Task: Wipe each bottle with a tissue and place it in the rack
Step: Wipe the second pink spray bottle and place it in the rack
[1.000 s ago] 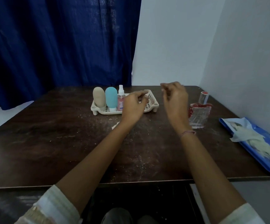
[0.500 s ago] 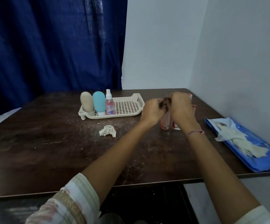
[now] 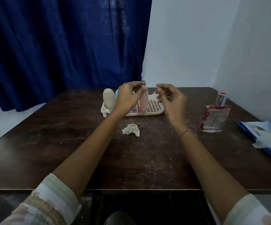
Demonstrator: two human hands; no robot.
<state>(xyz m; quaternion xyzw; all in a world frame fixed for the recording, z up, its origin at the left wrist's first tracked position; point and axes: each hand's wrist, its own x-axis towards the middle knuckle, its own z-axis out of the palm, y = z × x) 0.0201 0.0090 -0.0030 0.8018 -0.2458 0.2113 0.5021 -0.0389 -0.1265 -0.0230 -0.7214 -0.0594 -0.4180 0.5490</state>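
Note:
My left hand (image 3: 128, 98) grips a slim pinkish bottle (image 3: 143, 101) with a silver top, holding it upright over the cream perforated rack (image 3: 154, 109). My right hand (image 3: 172, 98) hovers just right of that bottle, fingers curled and apart, with nothing in it. In the rack's left end stand a beige bottle (image 3: 108, 99) and a light blue bottle (image 3: 116, 93), mostly hidden behind my left hand. A crumpled tissue (image 3: 131, 129) lies on the table in front of the rack. A clear square bottle with red trim (image 3: 215, 117) stands at the right.
The dark wooden table (image 3: 66, 143) is dusted with white specks. A blue pack of wipes (image 3: 267, 137) lies at the right edge by the wall. A blue curtain hangs behind the table.
The slim bottle, held by both hands at the right half a second ago, has moved left over the rack in my left hand. My right hand has let go.

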